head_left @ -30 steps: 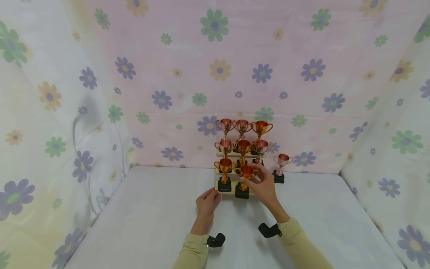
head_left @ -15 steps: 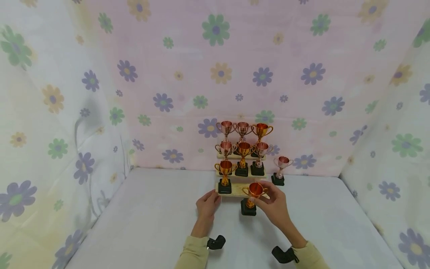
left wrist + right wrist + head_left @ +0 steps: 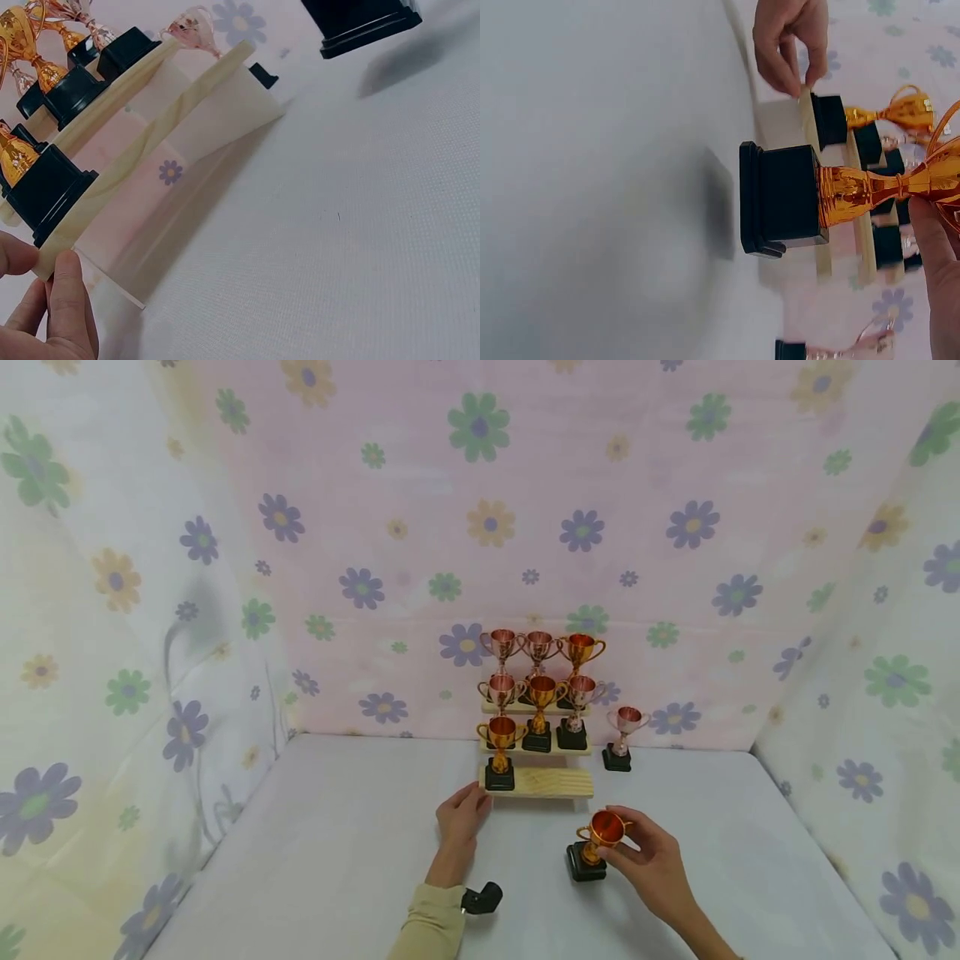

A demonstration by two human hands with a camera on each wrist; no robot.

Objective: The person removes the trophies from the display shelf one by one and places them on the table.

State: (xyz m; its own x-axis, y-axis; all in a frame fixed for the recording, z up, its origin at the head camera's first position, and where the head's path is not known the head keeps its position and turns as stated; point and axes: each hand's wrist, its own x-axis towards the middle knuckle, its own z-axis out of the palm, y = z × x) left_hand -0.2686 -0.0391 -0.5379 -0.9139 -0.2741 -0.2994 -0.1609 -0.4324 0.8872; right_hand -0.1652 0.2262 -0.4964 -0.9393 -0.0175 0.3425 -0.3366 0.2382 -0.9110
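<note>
My right hand (image 3: 651, 860) pinches a small gold trophy cup (image 3: 592, 847) by its cup and stem, in front of and right of a stepped wooden rack (image 3: 551, 782). The right wrist view shows this trophy's black base (image 3: 784, 199) held off the white table, its shadow beside it. With thumb and fingers my left hand (image 3: 461, 818) pinches the left end of the rack's lowest shelf (image 3: 142, 142). One gold trophy (image 3: 501, 752) stands at that end of the lowest shelf; the boards above carry several gold and pink trophies (image 3: 573, 710).
A pink trophy (image 3: 621, 739) stands on the white table (image 3: 360, 843) just right of the rack. Behind rises a pink flowered cloth backdrop (image 3: 420, 527), with white flowered cloth at both sides.
The right hand has lifted the gold trophy off the lowest shelf and carried it toward the front right. The left hand stays at the shelf's end.
</note>
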